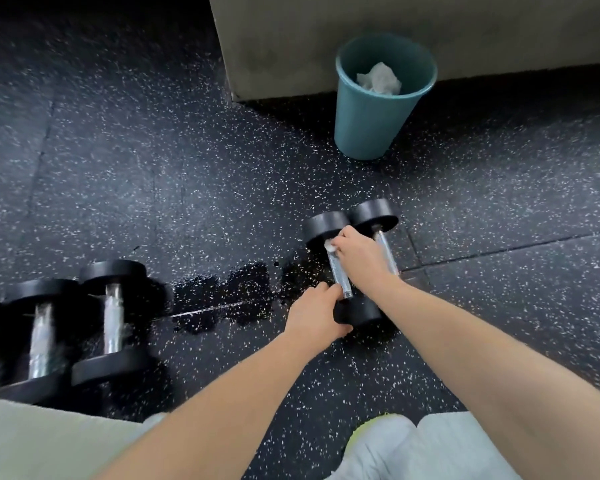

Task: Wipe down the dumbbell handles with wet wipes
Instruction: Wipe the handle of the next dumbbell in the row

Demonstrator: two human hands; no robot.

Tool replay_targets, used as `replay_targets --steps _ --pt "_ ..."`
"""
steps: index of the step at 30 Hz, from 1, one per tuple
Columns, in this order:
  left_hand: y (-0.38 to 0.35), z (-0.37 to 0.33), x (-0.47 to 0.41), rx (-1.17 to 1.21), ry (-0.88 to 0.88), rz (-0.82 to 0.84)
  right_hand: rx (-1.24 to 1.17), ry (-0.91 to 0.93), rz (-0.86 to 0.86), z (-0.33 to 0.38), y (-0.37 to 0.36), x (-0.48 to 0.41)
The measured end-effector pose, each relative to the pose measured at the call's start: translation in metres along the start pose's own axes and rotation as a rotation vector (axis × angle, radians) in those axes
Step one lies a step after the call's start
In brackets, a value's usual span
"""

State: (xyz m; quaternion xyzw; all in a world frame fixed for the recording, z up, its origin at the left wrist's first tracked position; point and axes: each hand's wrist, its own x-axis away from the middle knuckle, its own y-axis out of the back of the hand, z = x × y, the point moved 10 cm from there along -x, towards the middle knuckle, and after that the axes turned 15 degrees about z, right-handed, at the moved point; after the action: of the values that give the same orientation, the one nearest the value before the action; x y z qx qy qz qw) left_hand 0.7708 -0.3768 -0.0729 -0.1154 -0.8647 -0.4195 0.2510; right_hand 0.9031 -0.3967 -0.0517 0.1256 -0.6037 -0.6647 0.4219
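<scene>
Two black dumbbells lie side by side on the speckled rubber floor at centre right. On the nearer one (340, 277), my left hand (317, 318) grips the near weight head. My right hand (359, 256) pinches a white wet wipe (330, 245) against the far end of its chrome handle. The second dumbbell (376, 216) lies just to the right, partly hidden behind my right hand.
Several more black dumbbells (111, 320) lie at the left. A teal bin (368, 123) holding crumpled white wipes stands against a concrete block (291, 46). A dark wet patch (236, 296) spreads on the floor between the dumbbell groups. My knees show at the bottom.
</scene>
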Motion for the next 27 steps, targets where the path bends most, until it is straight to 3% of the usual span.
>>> replay_targets --steps 5,13,22,27 --pt "-0.003 -0.004 0.000 -0.011 -0.027 -0.031 -0.108 0.002 -0.014 -0.012 -0.019 -0.011" --pt "-0.005 0.001 0.002 0.005 -0.037 -0.021 -0.021 0.109 0.180 -0.006 -0.038 0.004" --pt "-0.002 0.001 0.004 0.013 -0.022 -0.020 -0.108 -0.006 -0.039 -0.003 -0.016 -0.010" --pt "0.000 0.004 0.004 0.034 -0.024 -0.007 0.023 0.040 0.078 -0.002 -0.027 0.006"
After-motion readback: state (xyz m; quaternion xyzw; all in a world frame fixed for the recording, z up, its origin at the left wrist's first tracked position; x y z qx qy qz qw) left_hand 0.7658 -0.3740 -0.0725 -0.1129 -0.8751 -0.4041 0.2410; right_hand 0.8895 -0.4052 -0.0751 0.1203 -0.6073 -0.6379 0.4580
